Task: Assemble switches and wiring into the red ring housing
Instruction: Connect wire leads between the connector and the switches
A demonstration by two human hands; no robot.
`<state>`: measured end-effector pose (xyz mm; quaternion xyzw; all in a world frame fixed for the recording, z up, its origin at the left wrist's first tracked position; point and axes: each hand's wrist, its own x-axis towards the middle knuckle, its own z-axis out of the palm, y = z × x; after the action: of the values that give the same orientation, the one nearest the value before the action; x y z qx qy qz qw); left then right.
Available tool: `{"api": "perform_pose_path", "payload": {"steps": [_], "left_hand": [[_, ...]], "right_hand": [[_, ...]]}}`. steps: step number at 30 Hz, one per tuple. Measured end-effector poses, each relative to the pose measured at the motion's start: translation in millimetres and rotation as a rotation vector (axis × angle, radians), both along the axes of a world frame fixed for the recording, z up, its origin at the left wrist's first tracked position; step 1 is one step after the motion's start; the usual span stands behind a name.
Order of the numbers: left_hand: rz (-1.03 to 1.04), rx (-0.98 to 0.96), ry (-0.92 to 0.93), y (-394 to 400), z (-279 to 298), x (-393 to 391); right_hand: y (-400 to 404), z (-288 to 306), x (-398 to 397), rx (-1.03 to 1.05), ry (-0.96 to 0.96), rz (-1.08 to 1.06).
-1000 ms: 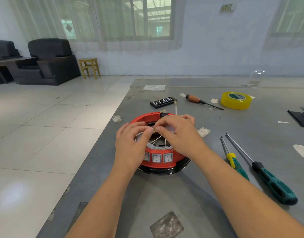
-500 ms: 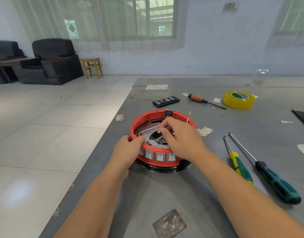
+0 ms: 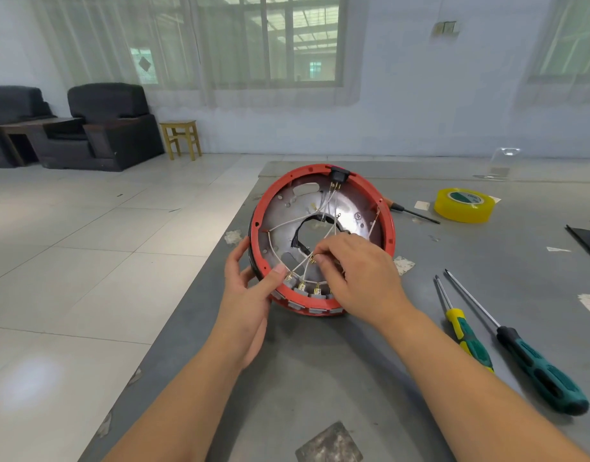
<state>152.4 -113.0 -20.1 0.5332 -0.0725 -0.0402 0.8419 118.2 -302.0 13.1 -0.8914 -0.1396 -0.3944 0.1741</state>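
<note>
The red ring housing (image 3: 383, 208) is tipped up on its near edge, its open inside facing me. A metal plate (image 3: 280, 215) with a dark central hole fills it. White wires (image 3: 287, 223) with brass terminals cross the inside. Several grey switches (image 3: 302, 290) line the near rim and a black switch (image 3: 337, 173) sits at the top. My left hand (image 3: 250, 291) grips the housing's left rim, thumb inside near a terminal. My right hand (image 3: 357, 275) pinches a brass wire terminal just above the grey switches.
Two green-handled screwdrivers (image 3: 540, 371) lie to the right on the grey table (image 3: 320, 378). A yellow tape roll (image 3: 465, 205) and an orange-handled screwdriver (image 3: 413, 211) lie behind the housing. The table's left edge drops to a tiled floor (image 3: 87, 261).
The housing has been tilted up from lying flat so its inside faces me. My left hand moved onto the left rim. My right hand stayed inside among the wires.
</note>
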Motion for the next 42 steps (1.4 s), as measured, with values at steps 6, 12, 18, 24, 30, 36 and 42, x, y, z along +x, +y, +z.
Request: {"api": "perform_pose_path", "payload": {"steps": [6, 12, 18, 24, 30, 36, 42], "left_hand": [[-0.107, 0.01, -0.085, 5, -17, -1], [-0.099, 0.063, -0.129, 8, -24, -6], [-0.078, 0.164, -0.2, 8, -24, -9], [-0.068, 0.216, -0.234, 8, -22, -12], [-0.059, 0.226, -0.241, 9, -25, -8], [-0.065, 0.18, -0.205, 10, -30, -4], [-0.066, 0.174, -0.203, 10, -33, -2]], "right_hand": [[-3, 2, 2, -0.016, 0.022, 0.015], [-2, 12, 4, 0.071, 0.163, 0.096], [-7, 34, -1, 0.168, 0.377, 0.175], [-7, 33, -4, 0.137, 0.509, 0.191], [-8, 27, -2, 0.041, 0.433, 0.157], [-2, 12, -1, 0.081, 0.325, 0.125], [4, 8, -1, 0.154, 0.313, 0.127]]}}
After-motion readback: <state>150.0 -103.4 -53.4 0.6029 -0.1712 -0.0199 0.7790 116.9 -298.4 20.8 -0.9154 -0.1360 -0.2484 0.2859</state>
